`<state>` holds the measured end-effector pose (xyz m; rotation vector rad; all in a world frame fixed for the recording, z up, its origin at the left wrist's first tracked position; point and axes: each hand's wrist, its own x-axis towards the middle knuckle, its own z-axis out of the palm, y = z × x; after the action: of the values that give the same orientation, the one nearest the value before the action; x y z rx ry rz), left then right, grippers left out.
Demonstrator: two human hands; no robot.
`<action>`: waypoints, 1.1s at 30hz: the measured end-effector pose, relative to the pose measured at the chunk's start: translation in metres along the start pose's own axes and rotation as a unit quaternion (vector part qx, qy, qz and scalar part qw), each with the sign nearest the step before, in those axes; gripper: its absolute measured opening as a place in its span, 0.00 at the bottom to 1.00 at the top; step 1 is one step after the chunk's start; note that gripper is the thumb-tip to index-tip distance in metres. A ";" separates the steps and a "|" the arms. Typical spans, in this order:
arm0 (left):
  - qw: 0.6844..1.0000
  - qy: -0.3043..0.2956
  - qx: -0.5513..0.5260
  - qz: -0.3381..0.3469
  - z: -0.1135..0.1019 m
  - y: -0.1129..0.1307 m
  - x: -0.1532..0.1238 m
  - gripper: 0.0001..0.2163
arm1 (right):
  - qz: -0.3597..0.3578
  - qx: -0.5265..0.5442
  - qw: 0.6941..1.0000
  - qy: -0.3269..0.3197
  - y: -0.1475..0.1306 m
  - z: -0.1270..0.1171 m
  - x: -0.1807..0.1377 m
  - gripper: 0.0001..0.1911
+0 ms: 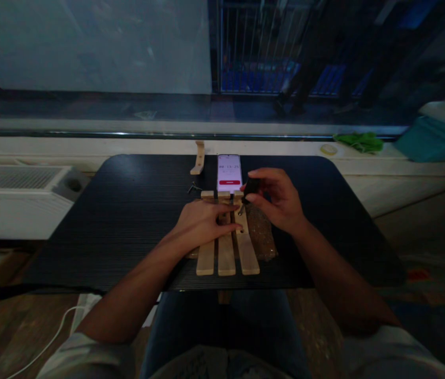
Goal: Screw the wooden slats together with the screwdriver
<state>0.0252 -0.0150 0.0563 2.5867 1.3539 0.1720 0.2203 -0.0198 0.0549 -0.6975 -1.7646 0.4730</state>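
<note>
Three pale wooden slats [227, 255] lie side by side on the dark table [127, 210], over a brownish bubble-wrap bag [264, 234]. My left hand [202, 221] presses flat on the slats, fingers stretched to the right. My right hand [277, 200] is closed on a small black-handled tool [250, 188], apparently a screwdriver, whose tip points down at the right slat's far end. A lit phone [229, 172] lies just beyond the slats.
A separate wooden piece [198, 158] stands at the table's far edge, with loose screws [194, 187] near it. A white radiator [17, 200] sits left. On the sill at right lie a tape roll [328, 149], green cloth [360, 141] and a teal box [439, 137].
</note>
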 end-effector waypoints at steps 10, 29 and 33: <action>1.000 0.009 -0.007 0.002 0.002 -0.002 0.000 0.24 | -0.018 0.007 1.000 -0.005 0.001 0.001 0.002 0.14; 1.000 0.008 -0.007 0.015 0.002 -0.002 -0.001 0.24 | -0.035 -0.018 0.999 0.000 0.001 0.002 0.001 0.17; 1.000 0.013 -0.005 0.016 0.003 -0.003 -0.001 0.23 | -0.039 -0.020 0.999 -0.012 0.001 -0.001 0.001 0.18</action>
<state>0.0232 -0.0147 0.0530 2.6075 1.3179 0.2181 0.2208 -0.0181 0.0554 -0.6497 -1.8202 0.3956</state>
